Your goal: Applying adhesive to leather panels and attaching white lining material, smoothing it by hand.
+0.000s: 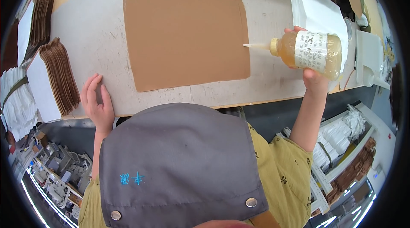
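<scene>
Held on its side in my right hand (315, 78) is a clear squeeze bottle (334, 59) of amber liquid. It has a white printed label, a yellowish cap and a long thin nozzle (257, 46). The nozzle points left, its tip at the right edge of a brown sheet (188, 36); whether it touches cannot be told. The sheet lies flat on the pale table, with its upper right corner cut off at a slant. My left hand (98, 104) rests at the table's front edge, left of the sheet, fingers stretched out and holding nothing.
Left of my left hand stand stacks of folded brown pieces (60, 76) with white facing, beside a strapped white bundle (19, 102). White sheets (316, 8) lie at the far right, near a white container (369, 55). Below the table, a rack (346, 159) holds white and brown bundles.
</scene>
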`<state>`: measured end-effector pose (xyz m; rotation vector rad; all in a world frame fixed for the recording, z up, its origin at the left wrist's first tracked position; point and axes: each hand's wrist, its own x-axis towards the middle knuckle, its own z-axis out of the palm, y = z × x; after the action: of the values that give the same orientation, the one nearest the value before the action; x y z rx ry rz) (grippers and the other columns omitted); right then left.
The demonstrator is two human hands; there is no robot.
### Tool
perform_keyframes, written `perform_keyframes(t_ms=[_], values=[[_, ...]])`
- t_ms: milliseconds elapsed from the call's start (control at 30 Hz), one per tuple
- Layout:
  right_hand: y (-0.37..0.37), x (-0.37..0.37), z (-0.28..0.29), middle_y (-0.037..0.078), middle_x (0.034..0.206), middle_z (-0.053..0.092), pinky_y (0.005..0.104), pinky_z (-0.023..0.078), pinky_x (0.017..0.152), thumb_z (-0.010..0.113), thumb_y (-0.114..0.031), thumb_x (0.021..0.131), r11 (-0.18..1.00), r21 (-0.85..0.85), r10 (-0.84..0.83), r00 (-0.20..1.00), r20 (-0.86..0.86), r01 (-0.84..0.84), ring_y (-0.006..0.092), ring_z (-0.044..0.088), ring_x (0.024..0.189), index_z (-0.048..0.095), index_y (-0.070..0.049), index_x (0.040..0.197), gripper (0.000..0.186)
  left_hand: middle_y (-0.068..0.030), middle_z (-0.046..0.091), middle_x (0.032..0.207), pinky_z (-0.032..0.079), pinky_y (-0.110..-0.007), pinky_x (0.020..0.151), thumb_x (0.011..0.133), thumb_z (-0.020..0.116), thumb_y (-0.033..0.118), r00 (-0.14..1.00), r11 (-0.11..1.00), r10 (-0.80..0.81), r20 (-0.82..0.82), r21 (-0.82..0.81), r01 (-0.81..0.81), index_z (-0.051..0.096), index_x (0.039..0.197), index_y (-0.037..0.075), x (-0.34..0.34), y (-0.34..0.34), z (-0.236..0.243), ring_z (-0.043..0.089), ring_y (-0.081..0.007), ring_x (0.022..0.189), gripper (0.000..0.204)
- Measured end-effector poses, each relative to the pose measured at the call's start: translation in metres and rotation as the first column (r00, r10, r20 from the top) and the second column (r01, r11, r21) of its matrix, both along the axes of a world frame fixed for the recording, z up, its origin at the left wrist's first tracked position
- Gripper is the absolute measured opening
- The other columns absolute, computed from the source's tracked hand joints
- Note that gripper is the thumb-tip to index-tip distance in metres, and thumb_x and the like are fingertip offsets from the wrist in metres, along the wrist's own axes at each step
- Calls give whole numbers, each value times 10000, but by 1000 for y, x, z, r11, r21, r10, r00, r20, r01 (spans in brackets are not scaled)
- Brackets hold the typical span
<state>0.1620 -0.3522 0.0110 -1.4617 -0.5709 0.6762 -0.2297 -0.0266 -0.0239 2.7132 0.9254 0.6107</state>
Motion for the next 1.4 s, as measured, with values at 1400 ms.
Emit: perform_keyframes(t_ms=[1400], values=[[-48, -184, -38, 220, 1458, 530, 260, 583, 663, 913, -594, 624, 745, 88, -653, 749, -113, 662, 227, 687, 1034, 374, 43, 1504, 1213, -82, 687, 1196, 490, -376, 958, 883, 671, 23, 983, 986, -162, 81, -17, 164, 713, 1112, 62, -2, 4, 3, 634, -274, 1110, 236]])
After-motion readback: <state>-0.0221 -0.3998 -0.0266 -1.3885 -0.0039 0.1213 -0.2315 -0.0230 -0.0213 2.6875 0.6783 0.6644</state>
